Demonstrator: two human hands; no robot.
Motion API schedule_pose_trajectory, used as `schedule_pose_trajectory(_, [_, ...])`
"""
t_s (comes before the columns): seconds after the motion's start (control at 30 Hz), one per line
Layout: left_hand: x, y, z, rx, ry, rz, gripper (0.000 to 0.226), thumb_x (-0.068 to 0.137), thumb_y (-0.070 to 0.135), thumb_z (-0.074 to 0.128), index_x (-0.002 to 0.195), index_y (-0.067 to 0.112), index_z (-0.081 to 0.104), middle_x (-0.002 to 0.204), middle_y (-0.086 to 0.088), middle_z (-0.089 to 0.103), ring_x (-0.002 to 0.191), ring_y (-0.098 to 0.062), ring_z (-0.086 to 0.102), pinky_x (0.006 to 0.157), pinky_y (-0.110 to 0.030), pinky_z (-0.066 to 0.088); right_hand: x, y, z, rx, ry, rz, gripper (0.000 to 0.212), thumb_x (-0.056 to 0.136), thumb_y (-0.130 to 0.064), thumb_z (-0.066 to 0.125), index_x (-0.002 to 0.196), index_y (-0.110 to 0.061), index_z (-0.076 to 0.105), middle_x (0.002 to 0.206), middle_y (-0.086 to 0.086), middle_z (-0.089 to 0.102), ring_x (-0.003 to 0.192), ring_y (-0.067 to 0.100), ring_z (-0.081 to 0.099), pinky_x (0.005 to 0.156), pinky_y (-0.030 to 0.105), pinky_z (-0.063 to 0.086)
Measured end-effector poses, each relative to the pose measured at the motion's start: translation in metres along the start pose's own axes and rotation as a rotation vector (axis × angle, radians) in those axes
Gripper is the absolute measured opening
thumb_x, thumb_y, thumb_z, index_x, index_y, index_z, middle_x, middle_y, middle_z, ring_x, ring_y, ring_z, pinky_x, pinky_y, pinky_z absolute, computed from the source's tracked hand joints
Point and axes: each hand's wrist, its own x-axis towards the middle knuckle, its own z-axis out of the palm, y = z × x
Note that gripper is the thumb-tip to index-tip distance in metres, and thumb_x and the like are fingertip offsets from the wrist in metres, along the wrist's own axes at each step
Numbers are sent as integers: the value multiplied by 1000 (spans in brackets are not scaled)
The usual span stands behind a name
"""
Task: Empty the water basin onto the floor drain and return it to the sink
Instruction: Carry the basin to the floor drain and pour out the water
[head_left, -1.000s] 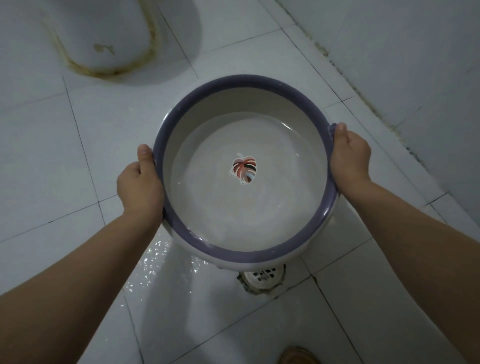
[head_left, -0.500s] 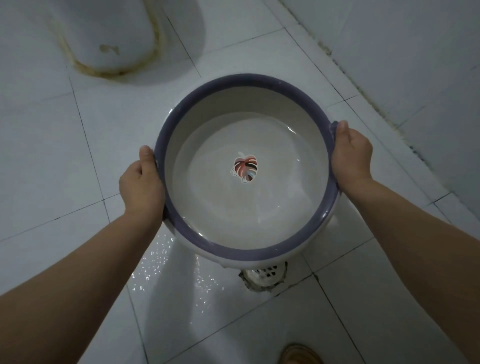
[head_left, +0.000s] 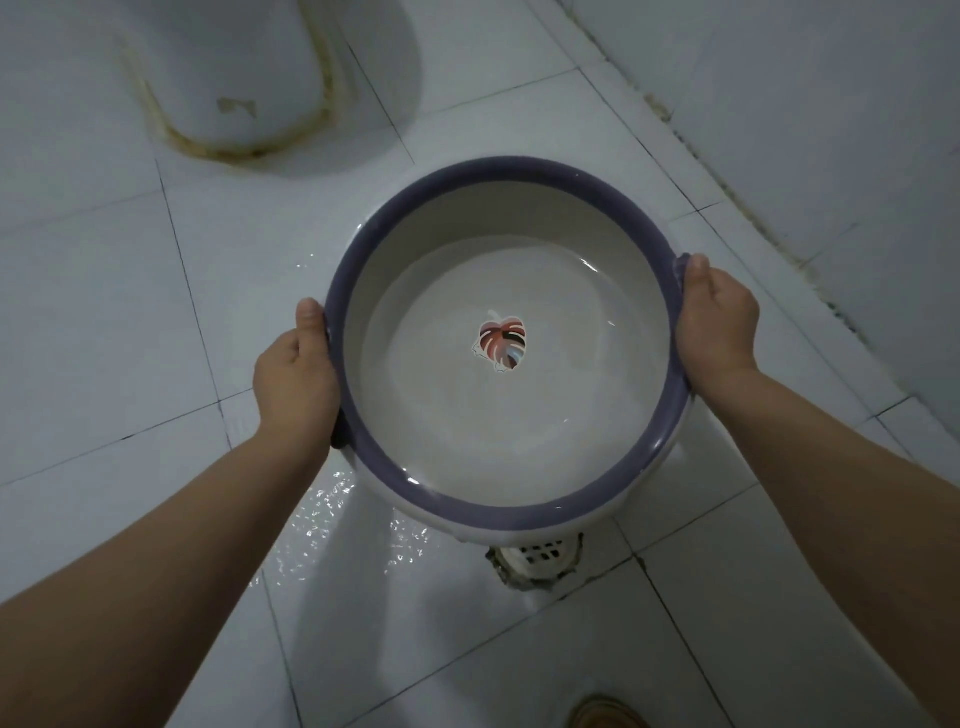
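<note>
two hands, left hand (head_left: 296, 379) at 9 o'clock and right hand (head_left: 719, 325) at 3, grasp the round white purple-rimmed plastic water basin (head_left: 519, 457) over the wet white tiled floor (head_left: 130, 312).

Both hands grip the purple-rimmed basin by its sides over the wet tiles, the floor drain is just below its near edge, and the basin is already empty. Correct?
Not quite: the head view shows the basin still holds water over the leaf picture. The rest stands: left hand and right hand grip its sides, with the floor drain below its near edge.
</note>
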Motion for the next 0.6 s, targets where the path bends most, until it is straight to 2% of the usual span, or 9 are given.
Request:
schedule_pose_trajectory(0.1, [0, 2, 0, 3, 4, 2, 57, 94, 52, 24, 65, 9, 49, 64, -7, 48, 64, -21, 46, 60, -33, 40, 0, 1, 0, -6, 6, 4, 33, 97, -35, 31, 79, -20, 54, 81, 4, 56, 75, 17, 50, 60, 18, 33])
schedule_pose_trajectory(0.17, [0, 1, 0, 14, 0, 1, 57, 94, 53, 23, 69, 10, 51, 66, -7, 50, 66, -22, 48, 64, -36, 42, -1, 1, 0, -10, 9, -9, 36, 97, -34, 31, 81, -17, 58, 81, 6, 56, 75, 18, 50, 52, 14, 30])
schedule_pose_trajectory(0.23, [0, 0, 0, 16, 4, 0, 56, 94, 53, 23, 67, 12, 50, 66, -7, 50, 68, -23, 49, 65, -37, 42, -1, 1, 0, -10, 13, -22, 39, 97, -33, 31, 85, -12, 61, 81, 7, 56, 75, 19, 50, 51, 16, 28])
schedule_pose_trajectory(0.37, [1, -2, -1, 26, 6, -2, 64, 93, 54, 23, 83, 0, 58, 76, -16, 55, 73, -27, 51, 72, -42, 47, -2, -1, -1, -10, 7, -24, 36, 98, -32, 30, 77, -14, 53, 79, 8, 54, 74, 20, 48, 52, 19, 26])
schedule_pose_trajectory(0.43, [0, -2, -1, 23, 0, -1, 65, 93, 54, 24, 83, 0, 57, 74, -14, 54, 72, -26, 51, 69, -39, 46, -3, -2, -1, -10, 14, -28, 36, 98, -30, 31, 73, -12, 50, 78, 9, 52, 72, 20, 47, 51, 21, 26])
schedule_pose_trajectory(0.47, [0, -2, -2, 20, -1, 0, 64, 93, 54, 23, 81, 1, 57, 71, -12, 53, 70, -25, 50, 67, -37, 45, -3, -2, -1, -9, 18, -27, 36, 98, -30, 31, 73, -12, 49, 77, 9, 52, 72, 19, 46, 48, 19, 28])
schedule_pose_trajectory(0.53, [-1, -3, -2, 22, -4, -2, 65, 93, 55, 23, 81, 0, 56, 71, -12, 53, 70, -24, 50, 66, -36, 44, -3, -2, -1, -15, 23, -26, 36, 98, -31, 31, 73, -12, 50, 77, 8, 52, 70, 18, 46, 45, 4, 31])
schedule_pose_trajectory(0.57, [-1, -3, -2, 27, -6, -3, 67, 93, 55, 23, 82, -2, 57, 73, -13, 54, 70, -25, 50, 67, -37, 44, -3, -2, -2, -20, 23, -27, 36, 98, -31, 31, 73, -12, 50, 77, 8, 52, 69, 18, 46, 45, 1, 30])
schedule_pose_trajectory(0.6, [-1, -3, -2, 30, -7, -7, 67, 93, 55, 23, 82, -2, 57, 74, -14, 55, 71, -25, 51, 67, -37, 45, -3, -2, -2, -24, 21, -29, 37, 98, -32, 30, 73, -12, 49, 77, 7, 52, 69, 18, 46, 45, 4, 31])
